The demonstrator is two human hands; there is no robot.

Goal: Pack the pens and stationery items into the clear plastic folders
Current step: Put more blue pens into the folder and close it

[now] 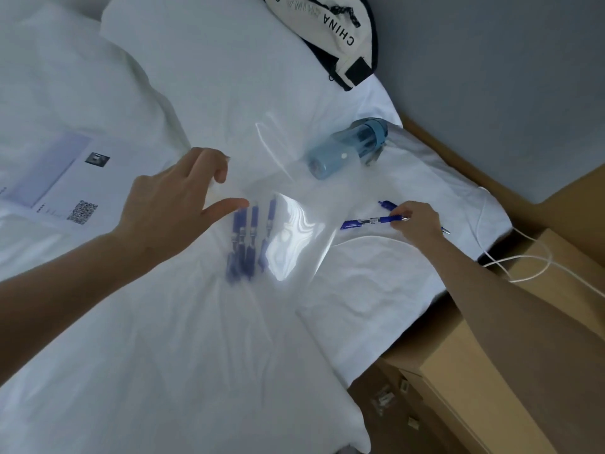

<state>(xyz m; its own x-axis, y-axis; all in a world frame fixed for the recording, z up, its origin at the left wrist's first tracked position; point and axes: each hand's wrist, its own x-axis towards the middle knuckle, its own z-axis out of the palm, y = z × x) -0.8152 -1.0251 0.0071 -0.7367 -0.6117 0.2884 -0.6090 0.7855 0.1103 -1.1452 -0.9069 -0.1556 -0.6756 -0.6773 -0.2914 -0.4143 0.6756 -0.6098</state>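
A clear plastic folder (294, 224) lies on the white bed, its top sheet curling up and glaring. Several blue pens (245, 240) show blurred inside it. My left hand (176, 204) hovers at the folder's left edge, fingers spread, thumb by the pen tops; whether it touches the plastic I cannot tell. My right hand (415, 221) pinches a blue pen (370, 221) lying on the sheet to the folder's right. Another blue pen (387, 204) lies just behind it, partly hidden by my fingers.
A blue water bottle (347, 149) lies behind the folder. Printed papers with a QR code (65, 185) lie at left. A white bag with black lettering (330, 31) sits at the top. A white cable (510, 253) runs over cardboard boxes (491, 371) at right.
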